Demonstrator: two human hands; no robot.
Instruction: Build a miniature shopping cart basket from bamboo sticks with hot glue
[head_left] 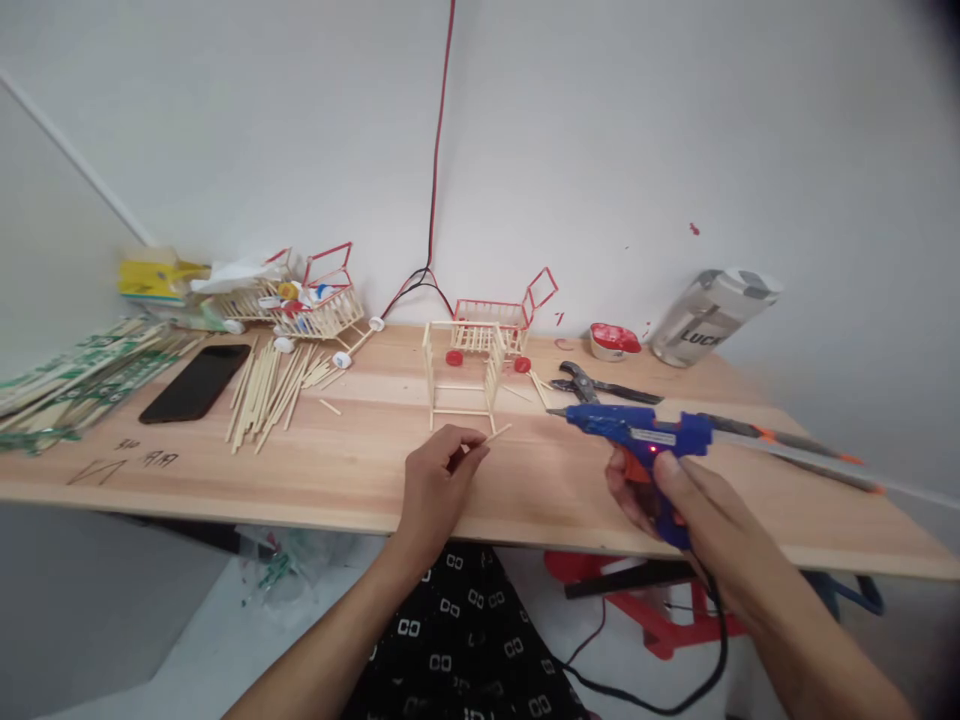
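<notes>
Between thumb and fingers, my left hand (442, 478) pinches a short wooden stick (499, 434) just above the table, close to the front of a small stick frame (462, 412). That frame stands upright with thin rails and slatted sides. My right hand (679, 500) is wrapped round the handle of a blue hot glue gun (637, 428), its nozzle pointing left toward the stick and apart from it. A red light glows on the gun's side. Behind the frame stands a miniature stick cart (491, 325) with red rims and red wheels.
Loose sticks (270, 390) and a black phone (196, 383) lie left, beside wrapped chopsticks (82, 380). Another miniature cart (319, 310) holds bottle caps. Pliers (600, 385), a red-stained tub (613, 342) and a tilted jar (709, 318) are at the right. The gun's cord (720, 640) hangs below the table edge.
</notes>
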